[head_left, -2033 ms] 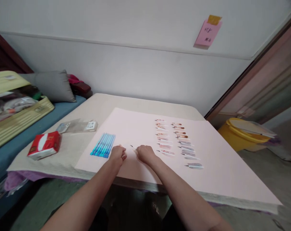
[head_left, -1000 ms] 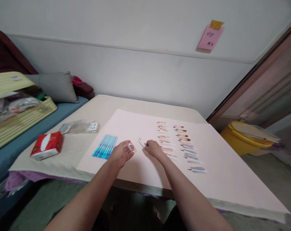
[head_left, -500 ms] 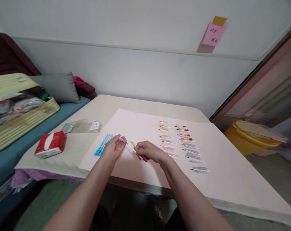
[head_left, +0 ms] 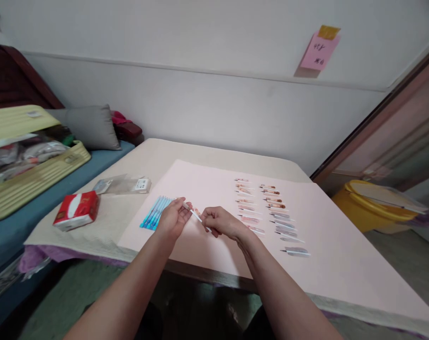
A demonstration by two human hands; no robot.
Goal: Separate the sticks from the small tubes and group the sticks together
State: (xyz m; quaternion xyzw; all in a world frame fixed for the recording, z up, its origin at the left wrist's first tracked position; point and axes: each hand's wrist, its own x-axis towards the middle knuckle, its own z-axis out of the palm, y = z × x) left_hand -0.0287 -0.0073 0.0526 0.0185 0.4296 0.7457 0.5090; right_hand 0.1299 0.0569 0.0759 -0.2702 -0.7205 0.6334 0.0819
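Note:
A thin white pen refill (head_left: 196, 215) spans the gap between my two hands above the pink sheet. My left hand (head_left: 174, 217), palm turned up, pinches a short pale pen part (head_left: 186, 206) at the refill's upper left end. Closed round the lower right end is my right hand (head_left: 216, 221). Just behind the refill, a small patterned piece (head_left: 197, 211) lies partly hidden. Left of my left hand, several blue pens (head_left: 153, 213) lie side by side. Dark-tipped refills with patterned pieces (head_left: 274, 206) form two columns to the right.
The pink sheet (head_left: 337, 250) covers much of the table. A red tissue pack (head_left: 76, 211) and a clear plastic packet (head_left: 124, 185) lie at the left. A yellow bin (head_left: 372, 203) stands beyond the right edge; a wall (head_left: 221, 113) rises behind.
My hands have come closer together. The refill's dark tip, visible before between them, no longer shows; its white end now meets the pale part in my left fingers. The view has shifted slightly.

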